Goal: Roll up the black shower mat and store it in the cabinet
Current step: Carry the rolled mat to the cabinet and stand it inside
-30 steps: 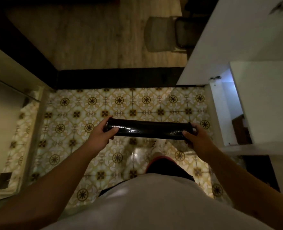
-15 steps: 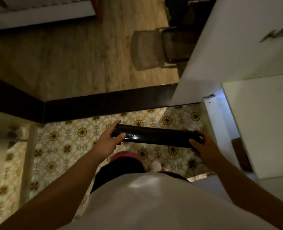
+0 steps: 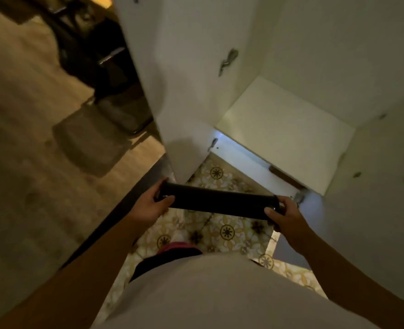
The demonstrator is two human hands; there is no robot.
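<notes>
The black shower mat (image 3: 220, 200) is rolled into a tight tube and hangs level above the patterned tile floor. My left hand (image 3: 150, 206) grips its left end and my right hand (image 3: 285, 216) grips its right end. Straight ahead stands the white cabinet (image 3: 286, 129) with both doors swung open; a bare white shelf shows inside, and a lower compartment sits under it. The roll is in front of the cabinet opening, a little below the shelf's front edge.
The open left cabinet door (image 3: 179, 91) stands just beyond my left hand, the right door (image 3: 374, 198) beside my right arm. A dark threshold strip (image 3: 125, 205) divides the tiles from a wooden floor (image 3: 30, 138), where a grey mat and dark furniture sit.
The view has swung right toward the cabinet, which now fills the upper right. The rolled mat, still held at both ends, has come closer to the cabinet opening.
</notes>
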